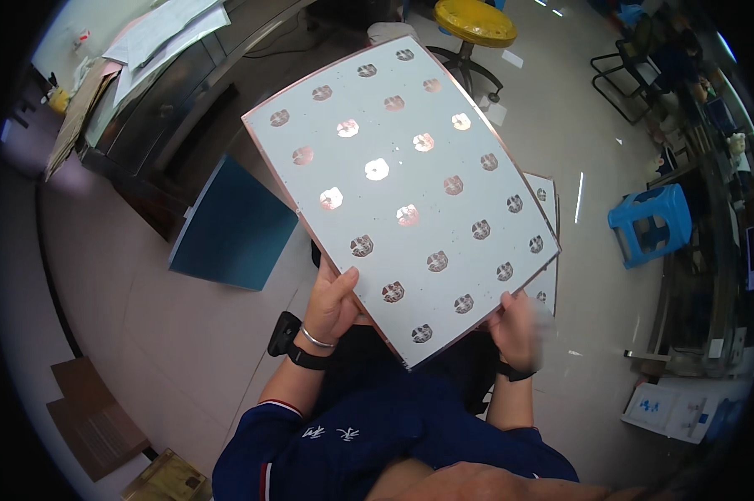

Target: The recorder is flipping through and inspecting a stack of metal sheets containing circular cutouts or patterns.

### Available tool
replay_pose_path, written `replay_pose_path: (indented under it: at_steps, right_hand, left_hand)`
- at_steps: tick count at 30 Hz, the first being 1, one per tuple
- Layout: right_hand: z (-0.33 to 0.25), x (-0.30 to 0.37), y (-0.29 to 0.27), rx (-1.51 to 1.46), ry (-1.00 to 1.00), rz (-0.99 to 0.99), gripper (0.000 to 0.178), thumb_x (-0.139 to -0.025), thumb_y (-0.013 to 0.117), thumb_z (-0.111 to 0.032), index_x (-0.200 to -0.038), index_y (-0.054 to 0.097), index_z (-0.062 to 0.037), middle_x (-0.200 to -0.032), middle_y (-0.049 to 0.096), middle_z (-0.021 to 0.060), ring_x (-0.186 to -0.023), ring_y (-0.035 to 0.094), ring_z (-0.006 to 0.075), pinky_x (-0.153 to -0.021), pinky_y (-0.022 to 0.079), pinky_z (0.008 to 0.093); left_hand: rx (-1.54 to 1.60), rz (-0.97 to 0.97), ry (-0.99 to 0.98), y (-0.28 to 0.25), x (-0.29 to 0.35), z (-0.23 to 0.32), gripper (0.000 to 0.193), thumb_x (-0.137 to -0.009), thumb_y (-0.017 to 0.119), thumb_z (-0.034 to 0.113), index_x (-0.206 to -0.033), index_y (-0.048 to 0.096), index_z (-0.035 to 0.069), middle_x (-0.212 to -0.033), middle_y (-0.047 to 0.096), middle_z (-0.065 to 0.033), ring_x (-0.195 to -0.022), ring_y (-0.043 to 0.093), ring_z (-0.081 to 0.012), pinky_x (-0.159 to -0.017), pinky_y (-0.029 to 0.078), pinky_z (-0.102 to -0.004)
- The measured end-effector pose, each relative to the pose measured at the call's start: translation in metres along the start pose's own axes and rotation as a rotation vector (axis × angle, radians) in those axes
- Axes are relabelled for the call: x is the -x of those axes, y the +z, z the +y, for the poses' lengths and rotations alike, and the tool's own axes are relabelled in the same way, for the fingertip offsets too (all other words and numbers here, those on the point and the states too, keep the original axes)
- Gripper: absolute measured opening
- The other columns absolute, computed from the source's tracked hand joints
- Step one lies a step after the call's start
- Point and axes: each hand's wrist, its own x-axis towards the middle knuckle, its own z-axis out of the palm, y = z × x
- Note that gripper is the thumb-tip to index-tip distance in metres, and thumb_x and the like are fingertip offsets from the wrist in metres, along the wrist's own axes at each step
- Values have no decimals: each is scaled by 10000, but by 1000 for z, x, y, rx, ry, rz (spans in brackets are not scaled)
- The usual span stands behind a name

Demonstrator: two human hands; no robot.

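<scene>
A large white circuit-board panel point(364, 196) with copper-coloured edges and rows of round metallic patterns is held tilted in front of me. My left hand point(330, 305) grips its left lower edge, thumb on the face and the other fingers behind. At the lower right edge, my right hand point(517, 327) pinches the panel; part of this hand is smeared by motion. Behind the right side, a strip of a second similar panel point(544, 188) shows, mostly hidden by the first. I cannot tell what supports the second one.
A dark blue-green board or box point(233, 230) stands on the left. Beyond it is a desk point(155, 138) with papers point(164, 37). A yellow round stool point(474, 22) is at the far side, a blue plastic stool point(651, 224) at the right. Cardboard point(97, 417) lies lower left.
</scene>
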Motion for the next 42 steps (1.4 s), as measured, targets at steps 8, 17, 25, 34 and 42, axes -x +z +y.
replay_pose_path:
  at_steps: [8,17,25,34,42]
  right_hand:
    - [-38,-8,9,-72,-69,0,591,-968,292,-377,-1369,241,53,-1287,434,269,-1193,458,309,-1001,383,405]
    - [-20,-18,17,178,16,158,423,-904,460,-135,-1273,383,55,-1168,545,134,-1035,562,205,-887,457,322]
    - [20,-23,44,-105,-21,107,511,-894,509,-85,-1355,293,-36,-1323,416,111,-1207,432,243,-1007,372,420]
    - [30,-18,46,-121,14,154,453,-885,527,-73,-1303,356,-43,-1272,465,100,-1155,487,247,-937,451,403]
    - [-15,-17,16,-120,-156,146,355,-910,459,-134,-1237,429,2,-1251,499,106,-1138,503,233,-932,451,384]
  left_hand:
    - [-22,-114,-87,-41,-9,42,613,-783,552,17,-1346,312,2,-1256,485,-159,-1121,519,-250,-958,419,-378]
    - [113,-138,-89,-9,-21,37,608,-960,236,450,-1379,266,10,-1352,419,-116,-1212,432,-237,-1011,356,-372]
    - [406,-174,-171,-20,11,-19,477,-970,309,369,-1342,322,71,-1348,411,-108,-1224,417,-265,-1025,336,-441]
    - [298,-160,-114,-2,21,-26,534,-910,513,261,-1360,289,80,-1335,416,-91,-1220,421,-266,-998,370,-458]
    - [-31,-38,-91,-36,10,1,516,-870,548,86,-1331,322,33,-1279,462,-98,-1174,459,-209,-998,364,-368]
